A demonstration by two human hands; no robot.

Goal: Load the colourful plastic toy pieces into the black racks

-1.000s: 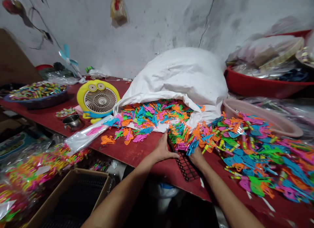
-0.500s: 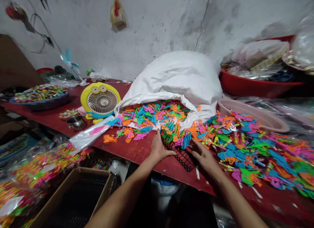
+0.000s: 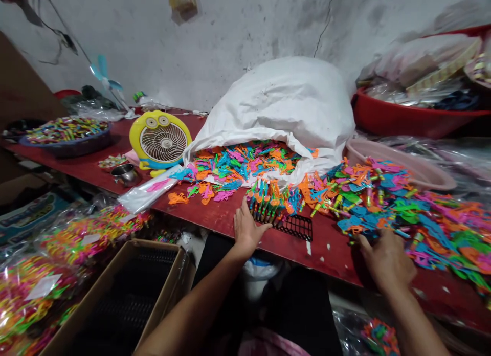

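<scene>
My left hand holds the left end of a black plastic grid rack, its thumb stretched along the front side. Small tubes topped with colourful plastic pieces stand upright in the rack's left part; the right-hand cells show bare. Over at the right, my right hand is at the near edge of a loose pile of bright plastic pieces and small tubes. Its thumb and fingers are apart, slightly blurred, and nothing shows between them. Behind the rack, a white sack spills more such pieces from its mouth.
A yellow fan, a metal cup and a basin of small tubes stand on the red table to the left. Below sits a cardboard box of black racks. A red basin is at back right.
My right hand has left the rack and moved right to the loose pile. The rack has turned so its bare end points right. My left hand stays at its left end.
</scene>
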